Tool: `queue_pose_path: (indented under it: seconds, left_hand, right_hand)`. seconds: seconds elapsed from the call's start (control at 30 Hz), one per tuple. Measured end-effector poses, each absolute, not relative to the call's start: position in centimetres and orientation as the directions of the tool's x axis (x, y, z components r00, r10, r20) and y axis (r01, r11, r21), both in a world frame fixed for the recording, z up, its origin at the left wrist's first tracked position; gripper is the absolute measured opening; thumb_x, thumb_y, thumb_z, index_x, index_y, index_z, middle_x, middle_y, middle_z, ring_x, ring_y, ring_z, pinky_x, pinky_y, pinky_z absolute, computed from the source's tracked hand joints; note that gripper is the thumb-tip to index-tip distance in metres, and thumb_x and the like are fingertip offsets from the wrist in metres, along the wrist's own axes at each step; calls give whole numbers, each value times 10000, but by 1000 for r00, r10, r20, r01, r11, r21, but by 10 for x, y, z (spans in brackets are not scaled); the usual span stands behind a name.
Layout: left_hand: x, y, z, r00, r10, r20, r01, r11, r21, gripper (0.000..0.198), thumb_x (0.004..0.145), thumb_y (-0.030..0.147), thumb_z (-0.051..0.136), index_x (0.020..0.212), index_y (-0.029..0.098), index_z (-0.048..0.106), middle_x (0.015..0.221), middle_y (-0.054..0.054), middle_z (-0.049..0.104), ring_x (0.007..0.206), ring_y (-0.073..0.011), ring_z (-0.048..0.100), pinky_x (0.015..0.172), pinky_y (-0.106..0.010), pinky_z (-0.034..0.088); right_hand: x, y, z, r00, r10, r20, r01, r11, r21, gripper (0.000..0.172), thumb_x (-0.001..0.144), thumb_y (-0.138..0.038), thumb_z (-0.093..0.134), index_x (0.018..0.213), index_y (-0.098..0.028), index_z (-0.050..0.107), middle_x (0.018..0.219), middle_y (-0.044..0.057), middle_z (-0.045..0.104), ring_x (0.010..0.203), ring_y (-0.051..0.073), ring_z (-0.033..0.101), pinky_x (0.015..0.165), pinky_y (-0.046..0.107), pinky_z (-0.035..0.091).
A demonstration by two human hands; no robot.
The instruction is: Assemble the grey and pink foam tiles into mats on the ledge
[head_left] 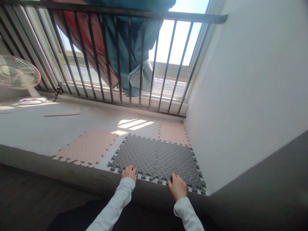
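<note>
Left grip (129,173), right grip (178,187) half-curled at edge of grey mats (138,151), hold unclear; gap to left pink mat (89,145).

Glaring window (179,41) — dim lower corners

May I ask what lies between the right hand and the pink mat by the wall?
In the head view, a dark grey mat lies between them.
</note>
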State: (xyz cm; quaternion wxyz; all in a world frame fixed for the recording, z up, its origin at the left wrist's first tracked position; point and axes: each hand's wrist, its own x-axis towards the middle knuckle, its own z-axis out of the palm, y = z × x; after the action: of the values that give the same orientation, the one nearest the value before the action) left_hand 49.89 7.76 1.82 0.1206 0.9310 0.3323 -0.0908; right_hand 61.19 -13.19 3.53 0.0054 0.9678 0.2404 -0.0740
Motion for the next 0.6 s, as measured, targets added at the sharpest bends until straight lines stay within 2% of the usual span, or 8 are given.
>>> queue_pose_path:
  seconds: [0.17, 0.37, 0.47, 0.6]
  left_hand:
    - [503, 78, 24, 712, 635, -301, 682, -727, 80, 346, 789, 166, 421, 1060, 297, 592, 1175, -66, 478, 1058, -218, 444, 850, -318, 379]
    - [500, 78, 27, 691, 655, -305, 700, -712, 56, 433, 832, 140, 295, 1100, 345, 566, 1193, -71, 479, 1068, -230, 447, 843, -341, 372]
    - [499, 77, 28, 687, 666, -292, 699, -715, 15, 430, 829, 130, 295, 1088, 333, 572, 1208, -64, 472, 1051, -230, 461, 842, -353, 369]
    - [495, 79, 22, 721, 650, -240, 666, -746, -17, 408, 822, 114, 306, 1056, 290, 590, 1186, -80, 492, 1043, -220, 467, 817, -348, 385]
  right_hand:
    - [604, -121, 41, 881, 447, -153, 447, -894, -39, 261, 809, -296, 454, 1020, -178, 552, 942, 114, 614, 923, 232, 579, 751, 330, 430]
    - [607, -110, 47, 880, 431, -198, 438, -899, -8, 257, 754, -220, 513, 1005, -175, 549, 917, 119, 642, 901, 238, 601, 715, 320, 446]
    - [609, -107, 50, 885, 419, -202, 425, -905, -13, 273, 721, -166, 505, 991, -177, 545, 894, 118, 653, 878, 238, 611, 690, 318, 451]
    - [606, -107, 53, 888, 421, -184, 424, -905, -28, 264, 700, -180, 512, 961, -183, 553, 868, 119, 656, 868, 243, 616, 677, 320, 453]
